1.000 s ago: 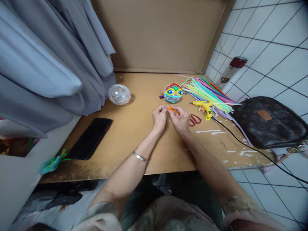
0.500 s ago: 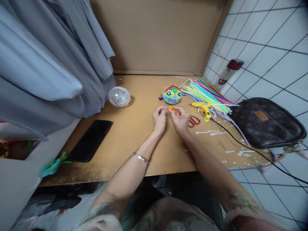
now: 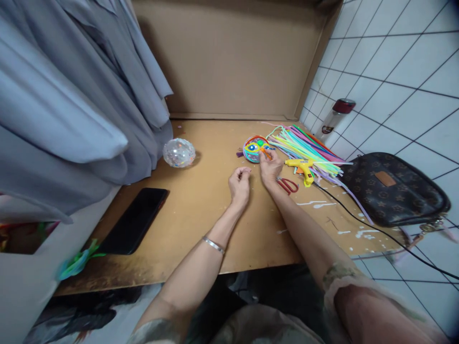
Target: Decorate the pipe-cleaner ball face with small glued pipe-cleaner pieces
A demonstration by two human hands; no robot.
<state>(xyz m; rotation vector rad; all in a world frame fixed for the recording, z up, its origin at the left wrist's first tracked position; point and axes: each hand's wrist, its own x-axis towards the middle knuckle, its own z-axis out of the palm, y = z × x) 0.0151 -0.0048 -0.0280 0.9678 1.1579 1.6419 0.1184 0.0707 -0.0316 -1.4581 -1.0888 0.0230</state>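
My right hand (image 3: 270,168) pinches a short orange pipe cleaner piece (image 3: 264,152) in front of a small decorated ball (image 3: 252,155). The ball carries blue-and-yellow eyes, a green dot and a red strip on top; my fingers hide its lower right part, and I cannot tell whether the orange piece touches it. Lower and to the left, my left hand (image 3: 239,186) is closed with fingers curled and thumb pressed in; whatever it may hold is hidden. Red-handled scissors (image 3: 288,185) lie beside my right wrist, partly covered. A yellow glue gun (image 3: 304,169) rests just right of that hand.
A bundle of coloured pipe cleaners (image 3: 304,148) lies behind the glue gun, whose black cord crosses the right side. A clear ball (image 3: 179,153) and a black phone (image 3: 134,220) are at left. A brown bag (image 3: 398,191) and a red-capped bottle (image 3: 335,117) stand right.
My right hand has moved away from my left hand, up and rightward to the decorated ball, carrying the orange piece. The left hand has stayed near its place. The view has tilted slightly.
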